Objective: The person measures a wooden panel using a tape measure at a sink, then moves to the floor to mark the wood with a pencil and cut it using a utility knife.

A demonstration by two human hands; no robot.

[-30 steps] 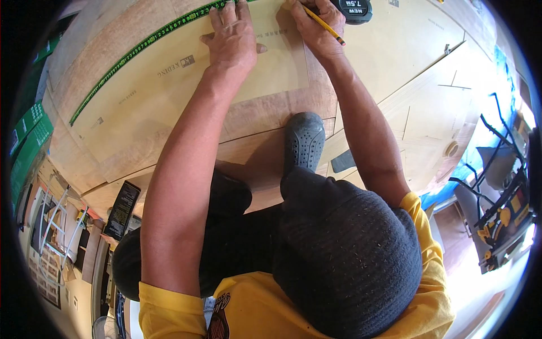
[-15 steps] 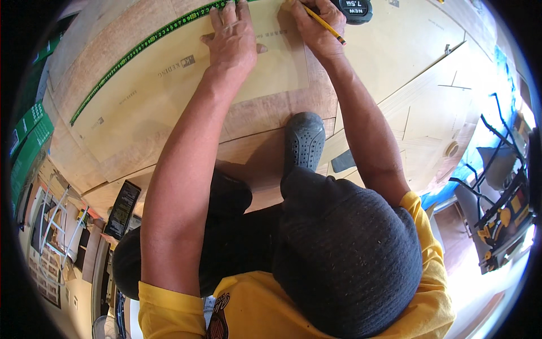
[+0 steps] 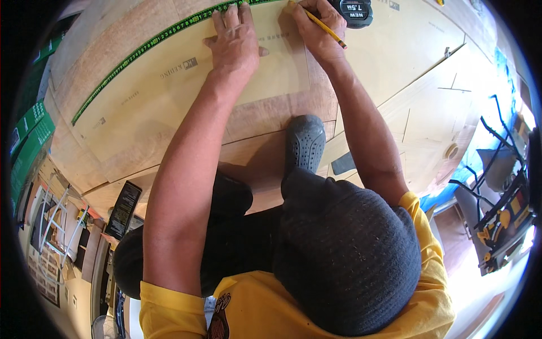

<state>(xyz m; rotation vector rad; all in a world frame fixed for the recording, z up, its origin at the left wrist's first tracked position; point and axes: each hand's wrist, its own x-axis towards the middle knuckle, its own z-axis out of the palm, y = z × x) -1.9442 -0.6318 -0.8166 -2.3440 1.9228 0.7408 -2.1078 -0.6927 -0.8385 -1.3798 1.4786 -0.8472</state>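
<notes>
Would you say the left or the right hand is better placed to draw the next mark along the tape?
The right hand: it already holds the yellow pencil at the green tape, while the left hand lies flat, pinning the panel.

Short yellow sleeves [image 3: 169, 299], dark trousers [image 3: 226, 248], a grey perforated clog [image 3: 305, 144], bare forearms.

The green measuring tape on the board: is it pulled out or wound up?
Pulled out. The green measuring tape lies stretched along the pale board, running from its black case past the left hand, which presses it flat.
</notes>
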